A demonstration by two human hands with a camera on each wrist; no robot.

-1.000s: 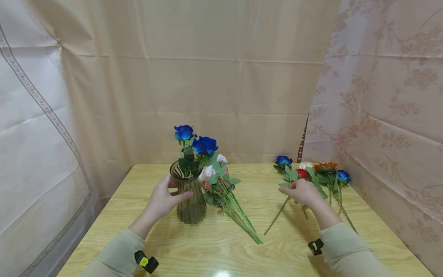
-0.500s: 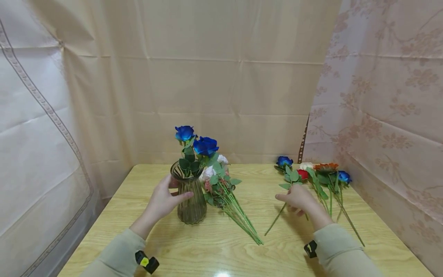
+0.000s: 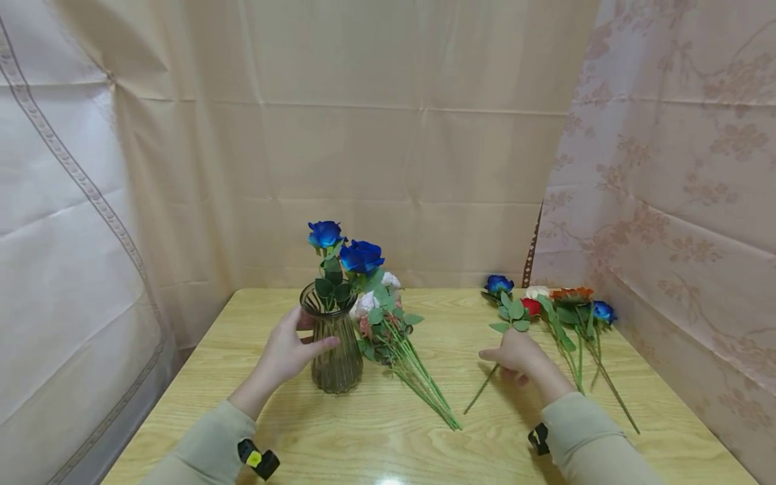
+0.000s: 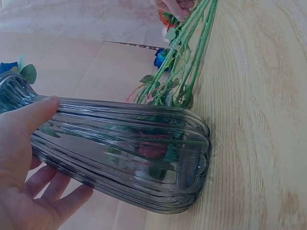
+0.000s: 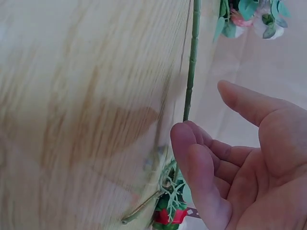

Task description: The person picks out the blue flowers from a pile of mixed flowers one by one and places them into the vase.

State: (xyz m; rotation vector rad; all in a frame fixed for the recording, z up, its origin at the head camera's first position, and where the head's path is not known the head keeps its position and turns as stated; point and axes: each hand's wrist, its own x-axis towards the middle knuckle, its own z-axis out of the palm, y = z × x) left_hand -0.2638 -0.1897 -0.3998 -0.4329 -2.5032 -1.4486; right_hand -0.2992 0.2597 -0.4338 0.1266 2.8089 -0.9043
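Observation:
My left hand point(image 3: 291, 345) holds a ribbed smoked-glass vase point(image 3: 336, 364) round its side, thumb in front. Two blue roses point(image 3: 362, 257) rise from its mouth on leafy stems. In the left wrist view the glass vase point(image 4: 129, 148) stretches away from the thumb and fingers. My right hand point(image 3: 520, 356) is low over a single green stem point(image 3: 481, 391) at the right. In the right wrist view the fingertips are right at that stem point(image 5: 193, 57), with the thumb well apart from it. Beyond the hand are leaves point(image 3: 514, 311) beside a red rose point(image 3: 531, 307).
A bunch of pale and pink flowers point(image 3: 366, 304) lies just right of the vase, its stems point(image 3: 424, 380) pointing toward me. At the table's back right lie a blue rose point(image 3: 499, 283), a white flower point(image 3: 537, 292), an orange flower point(image 3: 572, 295) and another blue rose point(image 3: 603, 311).
My right hand has moved a little left and toward me, away from the flower heads, uncovering more of the red rose and leaves. The left hand stays on the vase.

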